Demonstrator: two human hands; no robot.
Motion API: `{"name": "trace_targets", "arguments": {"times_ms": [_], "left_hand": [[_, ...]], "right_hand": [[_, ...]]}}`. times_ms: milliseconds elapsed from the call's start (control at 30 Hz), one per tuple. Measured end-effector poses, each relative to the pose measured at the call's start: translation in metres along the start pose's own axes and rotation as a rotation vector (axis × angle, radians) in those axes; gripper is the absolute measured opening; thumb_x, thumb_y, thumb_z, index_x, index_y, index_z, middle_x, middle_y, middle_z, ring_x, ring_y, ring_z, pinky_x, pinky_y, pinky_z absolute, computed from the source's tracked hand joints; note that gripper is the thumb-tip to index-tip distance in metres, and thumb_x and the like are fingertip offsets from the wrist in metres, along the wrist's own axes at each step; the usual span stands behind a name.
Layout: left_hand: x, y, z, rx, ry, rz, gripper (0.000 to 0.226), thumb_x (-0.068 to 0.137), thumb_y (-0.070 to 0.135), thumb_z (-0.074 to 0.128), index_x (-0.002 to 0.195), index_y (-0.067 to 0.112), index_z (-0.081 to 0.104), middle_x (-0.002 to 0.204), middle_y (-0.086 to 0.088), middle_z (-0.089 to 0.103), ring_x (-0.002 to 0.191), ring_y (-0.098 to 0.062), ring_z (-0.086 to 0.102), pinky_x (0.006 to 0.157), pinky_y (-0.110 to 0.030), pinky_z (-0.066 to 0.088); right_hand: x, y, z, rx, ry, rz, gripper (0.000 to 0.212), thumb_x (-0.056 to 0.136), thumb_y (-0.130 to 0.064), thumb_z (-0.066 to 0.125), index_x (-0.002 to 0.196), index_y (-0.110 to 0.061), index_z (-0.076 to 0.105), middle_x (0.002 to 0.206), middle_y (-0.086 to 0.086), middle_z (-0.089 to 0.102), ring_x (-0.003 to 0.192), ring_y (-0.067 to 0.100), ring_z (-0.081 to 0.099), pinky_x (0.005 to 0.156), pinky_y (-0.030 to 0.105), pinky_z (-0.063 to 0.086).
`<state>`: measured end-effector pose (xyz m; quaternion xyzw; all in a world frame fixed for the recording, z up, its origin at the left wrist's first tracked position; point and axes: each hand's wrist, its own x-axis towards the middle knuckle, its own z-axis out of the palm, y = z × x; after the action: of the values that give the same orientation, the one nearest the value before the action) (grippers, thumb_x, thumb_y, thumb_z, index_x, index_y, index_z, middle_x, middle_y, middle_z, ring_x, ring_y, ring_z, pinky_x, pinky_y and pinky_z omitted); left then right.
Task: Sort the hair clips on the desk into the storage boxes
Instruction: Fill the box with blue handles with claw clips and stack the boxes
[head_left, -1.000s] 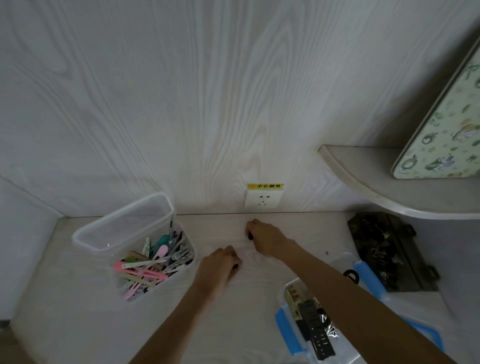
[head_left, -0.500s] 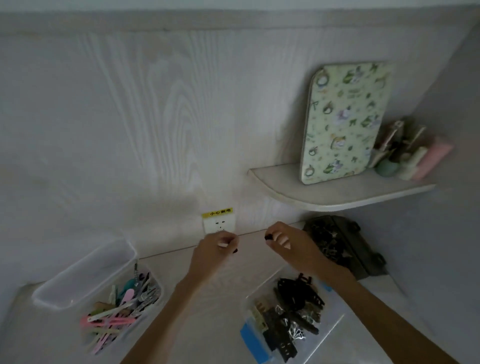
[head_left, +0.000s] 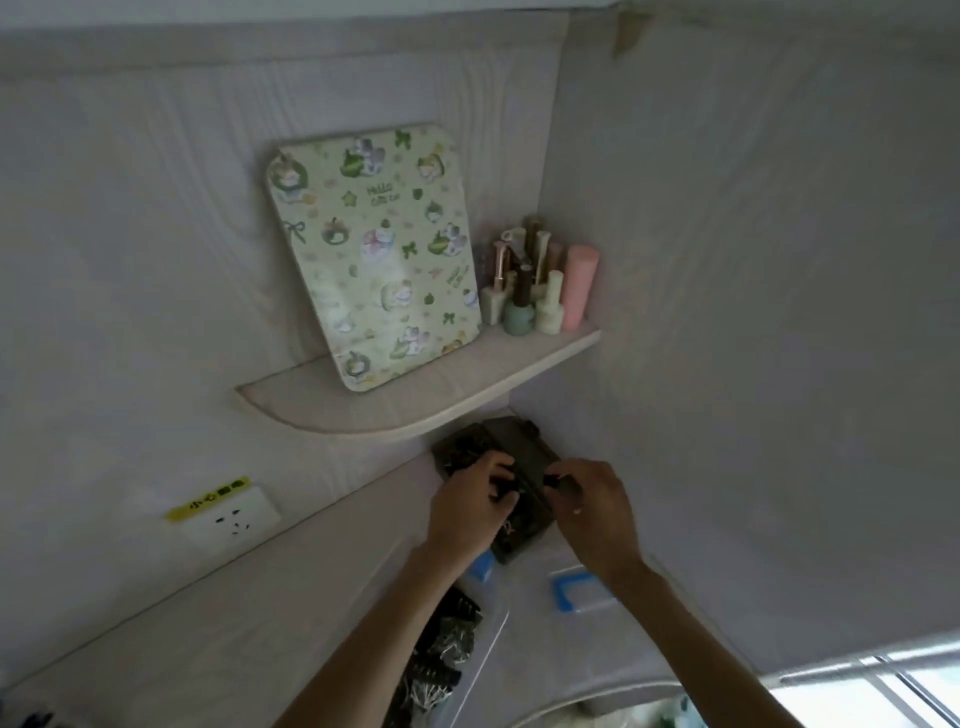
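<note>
Since the dark storage box sits right under both hands, the left hand and right hand each seem to pinch small dark clips, probably to drop in.

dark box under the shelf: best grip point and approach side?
Take the dark storage box by its two long side walls, coming from the front, desk-edge side. The shelf overhangs its far end and walls close the corner. Both hands, left and right, already sit there.
</note>
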<state>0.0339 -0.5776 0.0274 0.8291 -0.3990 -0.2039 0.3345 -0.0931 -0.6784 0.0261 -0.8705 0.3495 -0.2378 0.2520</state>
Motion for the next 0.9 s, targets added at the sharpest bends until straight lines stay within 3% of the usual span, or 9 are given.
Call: {"name": "trace_targets", "arguments": {"times_ms": [133,267,433,500,600,667,733,800,900], "left_hand": [[0.002,-0.005,-0.001,-0.001,-0.145,-0.014,0.059,0.083,0.024,0.068,0.136,0.028,0.042,0.127,0.01,0.059,0.109,-0.006,0.059,0.086,-0.018,0.045],[-0.01,-0.021,-0.031,-0.065,-0.119,-0.032,0.046,0.085,0.017,0.065,0.128,0.026,0.052,0.123,0.008,0.061,0.103,-0.006,0.06,0.091,-0.023,0.047],[-0.05,-0.046,-0.08,0.024,-0.067,-0.105,0.032,0.086,0.023,0.064,0.118,0.023,0.059,0.116,0.006,0.064,0.097,-0.008,0.063,0.093,-0.032,0.049],[-0.077,-0.062,-0.094,0.129,-0.069,-0.186,0.036,0.088,0.031,0.062,0.123,0.025,0.054,0.122,0.008,0.06,0.1,-0.008,0.061,0.094,-0.034,0.048],[-0.116,-0.084,-0.101,0.27,-0.15,-0.387,0.059,0.09,0.042,0.055,0.14,0.02,0.033,0.142,0.001,0.046,0.12,-0.017,0.053,0.101,-0.035,0.042],[-0.133,-0.091,-0.095,0.325,-0.266,-0.518,0.078,0.091,0.049,0.051,0.148,0.013,0.011,0.152,-0.008,0.031,0.133,-0.024,0.041,0.107,-0.035,0.035],[-0.147,-0.092,-0.086,0.289,-0.344,-0.618,0.089,0.09,0.05,0.05,0.149,0.012,-0.005,0.154,-0.013,0.025,0.131,-0.028,0.042,0.104,-0.036,0.04],[-0.158,-0.093,-0.077,0.191,-0.321,-0.696,0.092,0.091,0.048,0.051,0.148,0.015,-0.013,0.151,-0.014,0.031,0.11,-0.025,0.057,0.087,-0.033,0.054],[-0.177,-0.093,-0.062,0.053,-0.162,-0.701,0.094,0.09,0.043,0.054,0.147,0.017,-0.016,0.145,-0.015,0.041,0.088,-0.018,0.059,0.073,-0.029,0.056]], "right_hand": [[0.007,0.011,0.004,-0.058,-0.288,-0.088,0.033,0.082,-0.011,0.065,0.115,-0.015,0.065,0.116,0.007,0.065,0.111,0.023,0.054,0.095,0.026,0.037],[0.008,0.024,-0.009,0.015,-0.311,-0.016,0.035,0.086,-0.006,0.057,0.12,-0.013,0.062,0.118,0.009,0.064,0.109,0.024,0.056,0.094,0.027,0.042],[-0.006,0.045,-0.025,0.079,-0.422,0.114,0.025,0.09,-0.012,0.056,0.113,-0.018,0.064,0.113,-0.003,0.063,0.104,0.015,0.058,0.09,0.017,0.04],[-0.017,0.053,-0.03,0.047,-0.458,0.158,0.021,0.089,-0.013,0.057,0.108,-0.019,0.066,0.109,0.001,0.067,0.097,0.018,0.06,0.086,0.021,0.043],[-0.045,0.06,-0.027,-0.003,-0.543,0.083,0.019,0.087,-0.019,0.063,0.105,-0.021,0.064,0.105,-0.002,0.067,0.095,0.012,0.06,0.077,0.008,0.038],[-0.068,0.06,-0.021,-0.073,-0.661,-0.007,0.036,0.082,-0.033,0.068,0.115,-0.026,0.057,0.115,-0.009,0.057,0.111,0.009,0.053,0.085,0.007,0.033],[-0.085,0.063,-0.013,-0.225,-0.768,-0.161,0.06,0.076,-0.047,0.069,0.128,-0.027,0.046,0.132,-0.009,0.045,0.123,0.008,0.043,0.097,0.013,0.03],[-0.094,0.068,-0.007,-0.444,-0.811,-0.327,0.081,0.072,-0.055,0.067,0.138,-0.027,0.032,0.147,-0.004,0.029,0.135,0.012,0.029,0.108,0.024,0.024],[-0.101,0.074,0.0,-0.669,-0.813,-0.437,0.095,0.075,-0.054,0.064,0.147,-0.024,0.01,0.156,0.0,0.007,0.144,0.016,0.01,0.116,0.032,0.009]]}}
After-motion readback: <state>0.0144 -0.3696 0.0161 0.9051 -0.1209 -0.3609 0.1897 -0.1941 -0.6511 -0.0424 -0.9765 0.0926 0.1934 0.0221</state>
